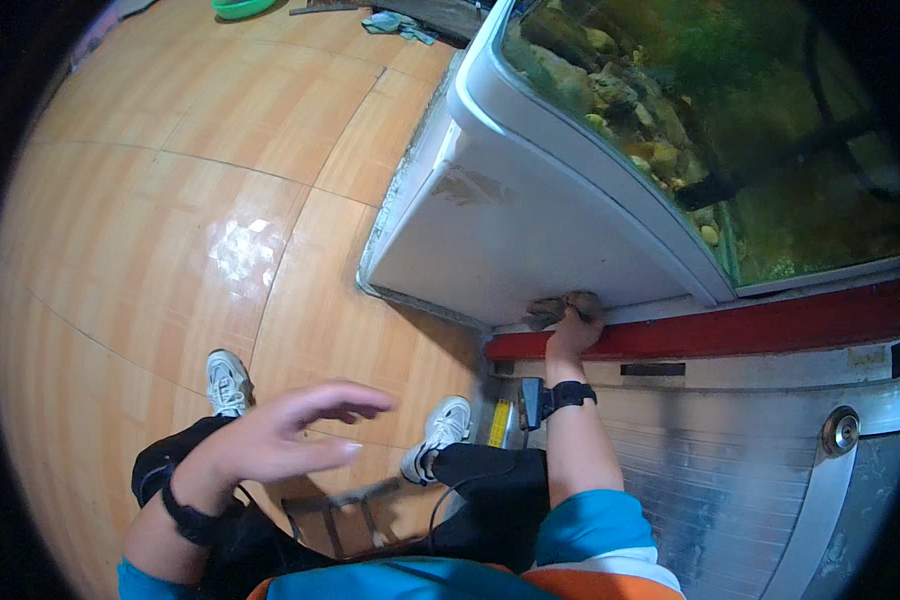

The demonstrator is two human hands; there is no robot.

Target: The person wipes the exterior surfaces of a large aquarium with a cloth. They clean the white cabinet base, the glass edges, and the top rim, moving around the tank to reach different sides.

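Observation:
My right hand [576, 330] is closed on a crumpled grey-brown cloth [546, 312], pressed against the lower part of a white cabinet panel [525, 240] beside a red strip [690, 330]. A brownish smear [469, 186] marks the panel's upper left. Above the cabinet stands a glass fish tank [787, 150] with stones and murky green water. My left hand [300, 431] hovers over the floor in front of my legs, fingers apart, with nothing in it. Both wrists wear black straps, and a small device sits at the right one.
A metal-framed stool [345, 510] is under me between my legs. A silvery door or panel with a round lock [841, 431] is at the right. On the tiled floor [195, 187] lie a blue-green cloth [397, 25] and a green basin [241, 7], both at the top.

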